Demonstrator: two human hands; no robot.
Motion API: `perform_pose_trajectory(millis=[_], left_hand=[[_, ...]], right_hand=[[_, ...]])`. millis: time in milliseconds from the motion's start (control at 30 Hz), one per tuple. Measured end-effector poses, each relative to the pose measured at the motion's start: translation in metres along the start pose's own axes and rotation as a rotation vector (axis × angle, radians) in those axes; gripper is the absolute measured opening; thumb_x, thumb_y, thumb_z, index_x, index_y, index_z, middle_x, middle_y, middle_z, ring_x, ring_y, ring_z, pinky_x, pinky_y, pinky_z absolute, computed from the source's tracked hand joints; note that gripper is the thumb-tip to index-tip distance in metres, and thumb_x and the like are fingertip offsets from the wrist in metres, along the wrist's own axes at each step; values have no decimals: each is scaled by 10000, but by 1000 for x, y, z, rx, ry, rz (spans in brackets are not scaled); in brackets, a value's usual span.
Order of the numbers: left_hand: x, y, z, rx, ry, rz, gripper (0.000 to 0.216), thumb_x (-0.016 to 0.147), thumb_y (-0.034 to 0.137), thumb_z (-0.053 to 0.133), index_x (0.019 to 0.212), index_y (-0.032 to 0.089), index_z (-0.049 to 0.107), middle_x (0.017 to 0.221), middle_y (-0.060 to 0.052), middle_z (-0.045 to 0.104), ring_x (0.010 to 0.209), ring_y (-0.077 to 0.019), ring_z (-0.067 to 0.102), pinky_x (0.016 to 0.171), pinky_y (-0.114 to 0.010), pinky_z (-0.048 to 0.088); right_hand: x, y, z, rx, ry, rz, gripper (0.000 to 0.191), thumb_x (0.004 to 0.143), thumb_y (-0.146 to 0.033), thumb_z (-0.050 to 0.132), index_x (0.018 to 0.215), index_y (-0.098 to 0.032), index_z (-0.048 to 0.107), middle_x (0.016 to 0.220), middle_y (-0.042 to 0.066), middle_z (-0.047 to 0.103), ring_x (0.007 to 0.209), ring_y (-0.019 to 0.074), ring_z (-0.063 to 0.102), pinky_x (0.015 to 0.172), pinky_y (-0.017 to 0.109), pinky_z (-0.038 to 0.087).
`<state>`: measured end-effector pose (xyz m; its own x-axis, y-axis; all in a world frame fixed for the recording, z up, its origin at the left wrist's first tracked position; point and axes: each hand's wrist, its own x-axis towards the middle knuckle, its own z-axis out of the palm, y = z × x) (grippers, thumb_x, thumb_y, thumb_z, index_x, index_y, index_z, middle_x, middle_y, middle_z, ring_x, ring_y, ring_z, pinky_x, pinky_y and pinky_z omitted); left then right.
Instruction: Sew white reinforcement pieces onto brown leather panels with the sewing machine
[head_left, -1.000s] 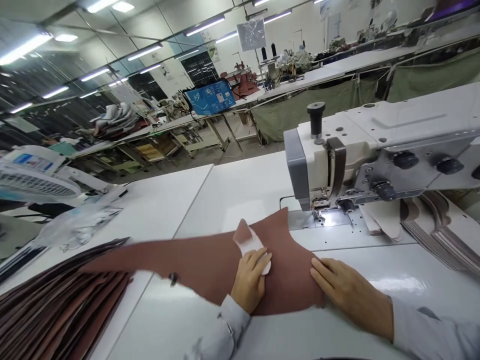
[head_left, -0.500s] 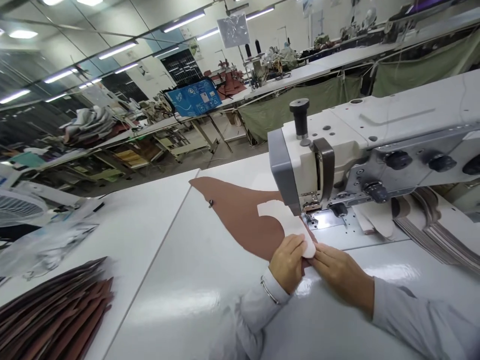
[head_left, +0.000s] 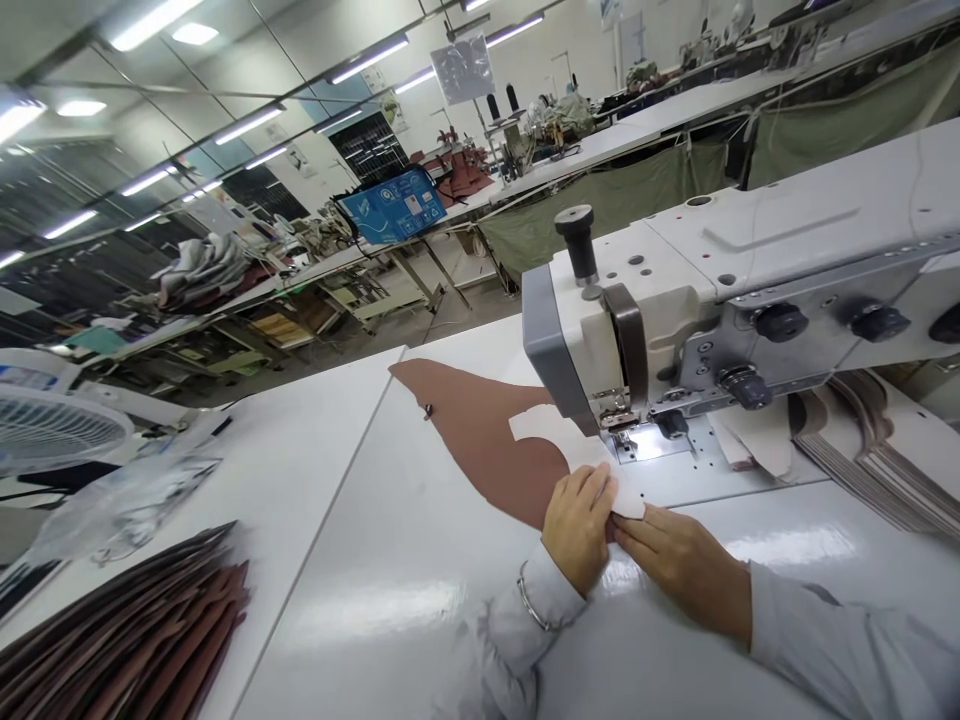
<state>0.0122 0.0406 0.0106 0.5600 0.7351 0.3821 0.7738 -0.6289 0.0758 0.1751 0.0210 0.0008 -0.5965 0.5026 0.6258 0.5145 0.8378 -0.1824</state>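
A large brown leather-like panel (head_left: 487, 440) lies flat on the table, its right end at the sewing machine's (head_left: 600, 340) needle area (head_left: 626, 435). On top of it rests a curved white piece (head_left: 555, 425), partly under the machine head. My left hand (head_left: 579, 520) is closed, fingers together, over the lower edges of both pieces, pressing them. Close by on the right, my right hand (head_left: 682, 560) pinches the lower corner of the white piece between thumb and fingers. The fingertips hide where the edges meet.
A stack of dark brown panels (head_left: 142, 640) lies at the lower left. Beside it are clear plastic bags (head_left: 127, 500) and a white fan (head_left: 60, 430). Stacked curved pieces (head_left: 862, 450) sit right of the needle. Other work tables (head_left: 645, 130) stand behind.
The white piece's lower end has swung right, and its corner now shows at my right fingertips. My left hand has stayed on the pieces. The camera view has shifted slightly.
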Motion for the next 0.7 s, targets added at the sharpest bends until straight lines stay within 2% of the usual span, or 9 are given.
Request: perform_pose_trajectory(millis=[233, 400, 700], left_hand=[[-3, -3, 0, -9, 52, -4, 310, 794, 92, 403, 1033, 147, 594, 1150, -100, 596, 1055, -245, 498, 788, -392, 496], [-3, -1, -2, 21, 41, -8, 306, 793, 91, 410, 1037, 132, 590, 1172, -119, 580, 1054, -255, 497, 786, -413, 495], [-7, -1, -4, 44, 46, 25, 312, 788, 68, 391, 1015, 127, 597, 1166, -133, 576, 1051, -258, 493, 781, -416, 495]], right_hand=[[-1, -4, 1, 2, -7, -13, 270, 852, 2, 364, 945, -77, 605, 878, 108, 611, 870, 178, 568, 768, 320, 510], [0, -5, 0, 4, 5, -17, 267, 846, 4, 367, 905, -81, 613, 893, 113, 607, 880, 184, 562, 756, 319, 509], [4, -7, -2, -68, 3, -20, 269, 850, 1, 359, 888, -77, 614, 802, 88, 596, 747, 164, 553, 731, 323, 495]])
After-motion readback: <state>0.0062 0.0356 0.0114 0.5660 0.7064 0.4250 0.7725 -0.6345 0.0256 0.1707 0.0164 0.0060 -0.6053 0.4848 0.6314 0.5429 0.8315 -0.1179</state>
